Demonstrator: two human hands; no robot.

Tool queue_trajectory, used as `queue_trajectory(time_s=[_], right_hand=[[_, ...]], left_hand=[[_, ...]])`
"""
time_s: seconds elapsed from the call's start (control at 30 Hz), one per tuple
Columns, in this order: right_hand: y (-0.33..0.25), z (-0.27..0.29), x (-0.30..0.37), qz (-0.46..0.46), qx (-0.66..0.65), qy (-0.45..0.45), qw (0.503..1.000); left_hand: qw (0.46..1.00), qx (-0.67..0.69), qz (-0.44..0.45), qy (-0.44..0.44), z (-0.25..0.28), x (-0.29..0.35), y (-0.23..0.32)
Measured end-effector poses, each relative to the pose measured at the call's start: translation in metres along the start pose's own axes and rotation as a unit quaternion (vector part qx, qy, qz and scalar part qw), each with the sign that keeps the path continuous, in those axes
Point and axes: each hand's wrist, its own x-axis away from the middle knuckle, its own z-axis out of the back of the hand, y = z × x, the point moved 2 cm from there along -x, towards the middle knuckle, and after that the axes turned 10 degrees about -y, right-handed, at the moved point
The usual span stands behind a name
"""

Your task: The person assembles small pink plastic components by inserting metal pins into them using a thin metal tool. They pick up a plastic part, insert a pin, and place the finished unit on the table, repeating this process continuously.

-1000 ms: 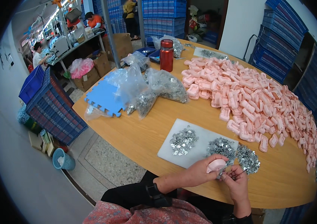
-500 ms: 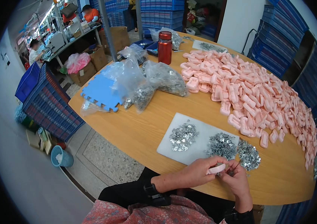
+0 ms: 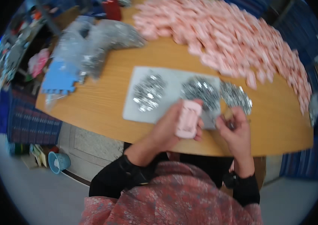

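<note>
A pale pink plastic casing [image 3: 188,119] lies in my left hand [image 3: 166,123], its recessed face turned up and the fingers closed round its sides. To the right, my right hand [image 3: 237,129] is curled with thumb and fingertips together; blur hides what they hold. Beyond both hands a white board [image 3: 172,78] rests on the table, bearing a heap of small silvery metal clips [image 3: 149,92] at its left and a greyer heap of metal parts [image 3: 200,91] at its right. Off the board's right edge lies another shiny metal heap [image 3: 236,98], close to my right hand.
A wide heap of pink casings [image 3: 226,41] covers the far right of the wooden table [image 3: 110,97]. At the far left are clear bags of metal parts [image 3: 104,41], a blue foam mat [image 3: 59,77] and a red bottle [image 3: 112,9]. Blue crates [image 3: 31,116] stand beside the table.
My hands have moved apart from working together on the pink casing. The left now holds it face up; the right has drawn away to the right. The view has tilted down and blurred.
</note>
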Motion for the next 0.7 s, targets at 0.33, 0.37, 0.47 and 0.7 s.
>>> queue_trajectory(time_s=[0.33,0.37,0.47,0.7], right_hand=[[0.002,-0.005,0.002,0.02,-0.006,-0.068,0.997],[0.0,-0.006,0.002,0.039,0.022,-0.074,0.996],[-0.008,-0.01,0.002,0.031,0.087,-0.077,0.993],[0.004,-0.008,-0.001,0.088,0.12,-0.048,0.988]], left_hand=[[0.997,-0.049,0.064,0.02,-0.013,0.003,-0.016],[0.996,-0.052,0.065,0.02,-0.013,0.002,-0.017],[0.996,-0.059,0.064,0.026,-0.014,0.003,-0.018],[0.996,-0.047,0.078,0.024,-0.013,0.003,-0.013]])
